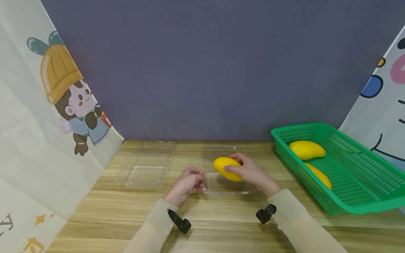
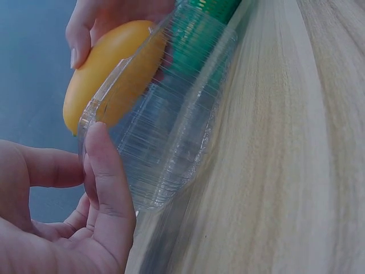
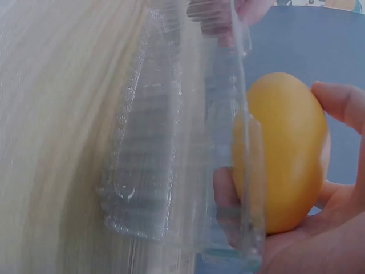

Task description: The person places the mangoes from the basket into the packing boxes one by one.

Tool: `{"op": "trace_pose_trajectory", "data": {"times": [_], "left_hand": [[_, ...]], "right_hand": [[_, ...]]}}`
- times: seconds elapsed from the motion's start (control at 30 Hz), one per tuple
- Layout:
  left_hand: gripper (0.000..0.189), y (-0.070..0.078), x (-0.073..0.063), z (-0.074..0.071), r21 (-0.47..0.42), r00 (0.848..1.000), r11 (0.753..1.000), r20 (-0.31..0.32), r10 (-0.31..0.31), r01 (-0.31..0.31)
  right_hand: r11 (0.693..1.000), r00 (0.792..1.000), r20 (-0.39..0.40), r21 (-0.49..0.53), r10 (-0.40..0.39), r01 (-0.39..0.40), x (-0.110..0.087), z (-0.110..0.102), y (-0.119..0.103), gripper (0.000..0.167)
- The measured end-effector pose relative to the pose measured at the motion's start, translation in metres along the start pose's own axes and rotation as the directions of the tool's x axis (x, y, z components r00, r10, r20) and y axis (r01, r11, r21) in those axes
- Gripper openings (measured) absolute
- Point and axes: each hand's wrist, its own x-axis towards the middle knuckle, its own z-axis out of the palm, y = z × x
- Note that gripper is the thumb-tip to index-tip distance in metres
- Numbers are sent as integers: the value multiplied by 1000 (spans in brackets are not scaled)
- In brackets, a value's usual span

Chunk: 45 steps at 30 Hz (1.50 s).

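The right hand grasps a yellow mango, with the thumb on the near side and fingers on the far side. The mango is located over the near half of the right-hand clear container, with its long axis sloping down toward the right. In both wrist views, the container's transparent wall overlaps part of the mango; contact between mango and container cannot be determined. The left hand pinches the left edge of this container between thumb and finger. The container rests on the wood-grain counter, with its far half unfolded toward the dark back panel. A second clear container, also unfolded, is positioned to the left, apart from the left hand. A green basket with perforated walls is positioned at the right side of the counter. It contains two further yellow mangoes: the far mango lies near the far left corner, and the near mango lies along the left wall, partly hidden by it. A black wrist device is mounted on each sleeve: left device, right device.
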Motion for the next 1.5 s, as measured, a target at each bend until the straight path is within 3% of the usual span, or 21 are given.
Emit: {"op": "trace_pose_trajectory", "data": {"times": [0.7, 1.0, 1.5], "left_hand": [[31, -2, 2, -1, -4, 1000, 1000, -12, -2, 2], [32, -2, 3, -1, 7, 1000, 1000, -10, -12, 12], [24, -3, 5, -1, 2, 1000, 1000, -17, -11, 11]], "right_hand": [[997, 999, -26, -57, 42, -43, 8, 18, -2, 62], [993, 999, -36, -121, 4, -8, 10, 25, 3, 59], [986, 1000, -21, -166, 20, -23, 13, 33, 6, 58]]}}
